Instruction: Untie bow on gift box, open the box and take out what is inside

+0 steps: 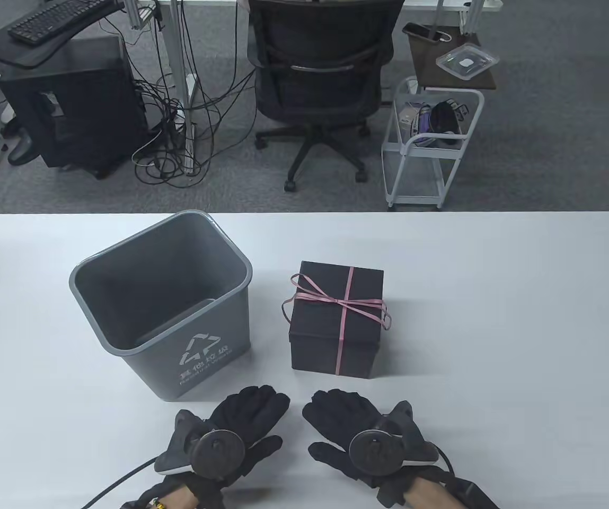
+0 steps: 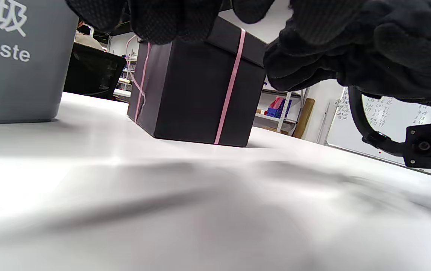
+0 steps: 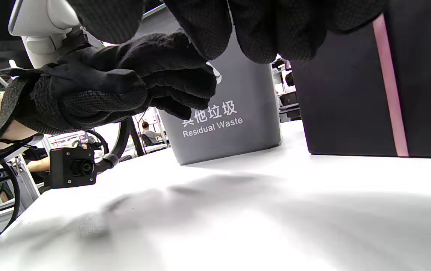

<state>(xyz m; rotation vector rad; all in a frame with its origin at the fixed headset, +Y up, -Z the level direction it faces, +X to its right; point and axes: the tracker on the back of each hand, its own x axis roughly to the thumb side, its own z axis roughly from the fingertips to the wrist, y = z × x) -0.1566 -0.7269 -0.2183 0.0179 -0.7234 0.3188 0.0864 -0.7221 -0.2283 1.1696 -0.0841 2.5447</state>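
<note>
Your white counter (image 1: 495,328) lies wide and bare to the right; the grey bin (image 1: 177,307) stands left of the black gift box (image 1: 336,318), which sits upright mid-counter, lid on, pink bow (image 1: 344,305) tied on top. Your left hand (image 1: 235,429) and right hand (image 1: 352,429) hover just short of the box, fingers loosely curled, holding nothing.

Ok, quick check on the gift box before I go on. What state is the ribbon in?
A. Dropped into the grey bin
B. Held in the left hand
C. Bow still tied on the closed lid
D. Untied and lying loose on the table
C: the pink ribbon is still knotted in a bow on the closed black gift box, and both hands sit short of it.
</note>
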